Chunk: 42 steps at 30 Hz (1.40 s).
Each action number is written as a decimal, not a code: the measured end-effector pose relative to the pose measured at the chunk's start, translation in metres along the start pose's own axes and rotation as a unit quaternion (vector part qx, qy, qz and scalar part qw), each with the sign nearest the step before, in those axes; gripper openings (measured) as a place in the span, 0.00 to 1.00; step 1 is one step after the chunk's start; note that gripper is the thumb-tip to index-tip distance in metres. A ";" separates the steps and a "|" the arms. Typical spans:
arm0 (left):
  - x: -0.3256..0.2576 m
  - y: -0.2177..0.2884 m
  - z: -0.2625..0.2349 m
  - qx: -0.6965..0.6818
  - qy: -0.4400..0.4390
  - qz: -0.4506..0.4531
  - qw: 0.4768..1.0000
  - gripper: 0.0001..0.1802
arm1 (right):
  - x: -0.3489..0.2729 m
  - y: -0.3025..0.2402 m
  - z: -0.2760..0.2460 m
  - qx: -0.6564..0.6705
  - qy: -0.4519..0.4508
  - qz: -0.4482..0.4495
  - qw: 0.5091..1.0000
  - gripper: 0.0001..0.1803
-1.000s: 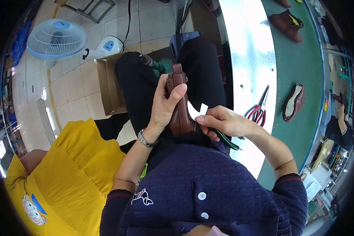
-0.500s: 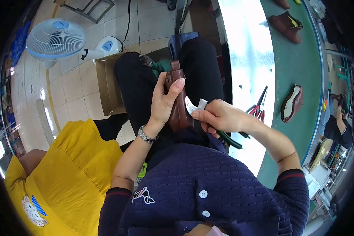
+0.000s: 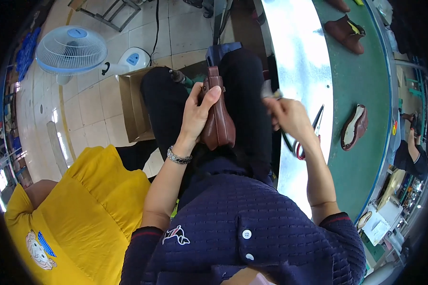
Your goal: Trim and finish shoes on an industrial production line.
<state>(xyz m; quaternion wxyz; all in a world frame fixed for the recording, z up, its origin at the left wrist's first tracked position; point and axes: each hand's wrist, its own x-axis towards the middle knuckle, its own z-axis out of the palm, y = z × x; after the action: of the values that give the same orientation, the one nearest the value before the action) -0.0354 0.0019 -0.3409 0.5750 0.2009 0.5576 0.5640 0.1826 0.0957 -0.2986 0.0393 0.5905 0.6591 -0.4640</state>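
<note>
Since half a second ago my right hand (image 3: 286,114) has pulled away from the shoe toward the metal table edge, and the pale scrap it pinched has gone with it, now blurred near the fingertips.

From big to small, as I see it: the long green work surface (image 3: 361,76) with its shiny steel rim (image 3: 295,52) curves down my right side; a person in a yellow shirt (image 3: 76,209) sits at my lower left; a white-and-blue floor fan (image 3: 71,50) stands on the tiles beside an open cardboard box (image 3: 131,111). On the green surface lie a brown shoe upper (image 3: 345,32) and, nearer, a shoe (image 3: 354,128) on its side.

The brown leather shoe (image 3: 218,118) stands on my lap, gripped around its left side by my left hand (image 3: 197,111) (thumb across the top). The right hand is closed on a green-handled tool (image 3: 286,140), well clear of that shoe. Red-handled scissors (image 3: 306,137) lie on the rim just beside my wrist.
</note>
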 end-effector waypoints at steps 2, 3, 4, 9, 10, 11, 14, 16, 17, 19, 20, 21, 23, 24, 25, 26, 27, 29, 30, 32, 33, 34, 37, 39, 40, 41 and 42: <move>0.000 0.002 -0.003 0.001 -0.009 -0.004 1.000 0.25 | 0.019 0.044 -0.006 -0.173 0.158 -0.056 0.970 0.20; 0.000 0.002 -0.003 -0.004 -0.009 -0.006 1.000 0.25 | 0.024 0.063 -0.009 -0.236 0.204 -0.061 0.948 0.17; -0.001 0.002 -0.003 -0.010 -0.010 -0.007 1.000 0.25 | 0.026 0.074 -0.013 -0.264 0.228 -0.065 0.935 0.16; -0.002 -0.001 -0.006 -0.009 -0.033 -0.012 0.999 0.26 | 0.025 0.096 -0.012 -0.305 0.229 0.008 0.924 0.24; -0.004 -0.001 -0.005 -0.007 -0.040 -0.016 0.999 0.27 | 0.024 0.094 -0.006 -0.328 0.259 -0.034 0.908 0.26; -0.004 -0.002 -0.007 -0.005 -0.041 -0.017 0.999 0.27 | 0.024 0.090 -0.002 -0.261 0.269 -0.084 0.923 0.25; -0.012 -0.002 -0.015 0.011 -0.075 -0.027 0.997 0.40 | 0.018 0.019 0.015 -0.009 0.215 -0.275 0.937 0.25; -0.017 0.002 -0.017 0.035 -0.140 0.001 0.990 0.59 | 0.032 -0.007 0.044 0.123 0.118 -0.361 0.917 0.25; -0.019 0.002 -0.018 0.036 -0.143 -0.002 0.989 0.59 | 0.039 -0.018 0.060 0.168 0.080 -0.377 0.907 0.25; -0.023 0.004 -0.021 0.073 -0.179 0.026 0.981 0.72 | 0.042 -0.040 0.086 0.306 -0.031 -0.325 0.894 0.24; -0.027 0.006 -0.019 0.074 -0.178 0.024 0.981 0.72 | 0.041 -0.046 0.093 0.394 -0.102 -0.250 0.878 0.23; -0.032 0.012 -0.015 0.060 -0.155 -0.006 0.986 0.72 | 0.040 -0.047 0.094 0.383 -0.093 -0.260 0.881 0.22; -0.036 0.009 -0.012 0.076 -0.132 -0.026 0.988 0.75 | 0.037 -0.047 0.098 0.374 -0.075 -0.273 0.883 0.22; -0.038 0.008 -0.013 0.077 -0.130 -0.028 0.988 0.75 | 0.034 -0.047 0.101 0.365 -0.055 -0.287 0.884 0.22; -0.041 0.008 -0.014 0.085 -0.126 -0.026 0.988 0.75 | 0.029 -0.049 0.106 0.352 -0.022 -0.296 0.888 0.21; -0.043 0.007 -0.014 0.094 -0.123 -0.024 0.988 0.75 | 0.026 -0.051 0.105 0.356 -0.029 -0.295 0.886 0.22; -0.044 0.007 -0.011 0.092 -0.115 -0.017 0.989 0.75 | 0.027 -0.053 0.104 0.335 -0.012 -0.297 0.894 0.25; -0.045 0.005 -0.003 0.085 -0.111 -0.012 0.990 0.75 | 0.028 -0.051 0.101 0.314 0.012 -0.299 0.901 0.29; -0.046 0.006 -0.001 0.077 -0.103 -0.007 0.992 0.75 | 0.028 -0.050 0.102 0.306 0.018 -0.294 0.905 0.29; -0.048 0.009 -0.004 0.104 -0.120 -0.001 0.987 0.77 | 0.025 -0.050 0.104 0.331 -0.006 -0.272 0.903 0.29; -0.047 0.007 -0.005 0.126 -0.134 0.005 0.983 0.78 | 0.025 -0.048 0.104 0.352 -0.006 -0.265 0.898 0.29; -0.045 0.005 -0.018 0.117 -0.172 0.012 0.978 0.81 | 0.026 -0.047 0.104 0.374 -0.010 -0.261 0.890 0.29; -0.044 -0.031 -0.052 0.121 -0.198 0.002 0.973 0.83 | 0.034 -0.047 0.105 0.411 -0.013 -0.260 0.874 0.26; -0.038 -0.041 -0.036 0.218 -0.172 -0.013 0.961 0.76 | 0.039 -0.043 0.099 0.425 -0.019 -0.244 0.871 0.27; -0.037 -0.044 -0.035 0.225 -0.180 -0.005 0.958 0.76 | 0.044 -0.040 0.100 0.428 -0.008 -0.251 0.868 0.27; -0.035 -0.051 -0.036 0.190 -0.141 -0.034 0.971 0.73 | 0.052 -0.034 0.102 0.390 0.029 -0.271 0.880 0.27; -0.029 -0.057 -0.031 0.150 -0.114 -0.064 0.980 0.69 | 0.058 -0.025 0.094 0.345 0.078 -0.283 0.892 0.27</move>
<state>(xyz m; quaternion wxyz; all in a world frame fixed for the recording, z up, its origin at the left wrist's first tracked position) -0.0307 -0.0523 -0.3872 0.6330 0.3119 0.5783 0.4093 0.0980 0.0805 -0.3723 -0.3513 0.3899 0.5976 -0.6062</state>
